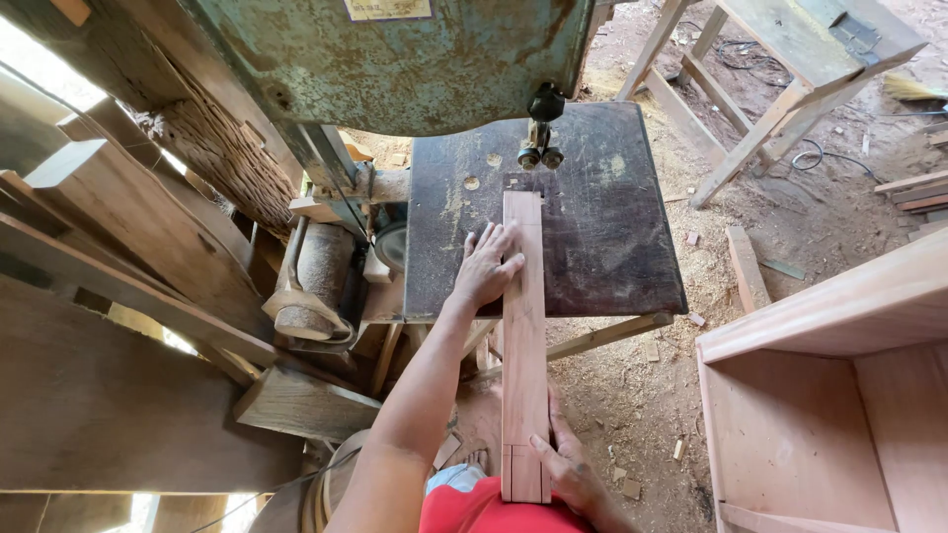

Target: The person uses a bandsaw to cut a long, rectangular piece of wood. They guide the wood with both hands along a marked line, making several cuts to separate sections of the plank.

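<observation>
The board (pixel 524 336) lies flat on the dark saw counter (pixel 612 227), its far end at the blade guide (pixel 539 148) and its near end hanging off the counter edge, close to the person's body. Its long axis runs straight away from the person, near to far, almost vertical in the head view, and the far end points at the blade. Pencil lines cross the near end.

The left hand (pixel 487 266) is spread flat, fingers fanned, pressing on the board's left edge and the counter beside it. The right hand (pixel 568 464) cups the near end from the right side, thumb on top, fingers beneath or behind; how tightly it grips I cannot tell.

The main risk, as I judge it, is the left hand: its fingertips sit not far behind the blade and nearly in line with it, so a slip or a sudden lurch of the board could carry them forward. The long unsupported overhang could also tip or twist the board, binding the blade or pulling the cut off line. Sawdust on the counter may let the board skid.
</observation>
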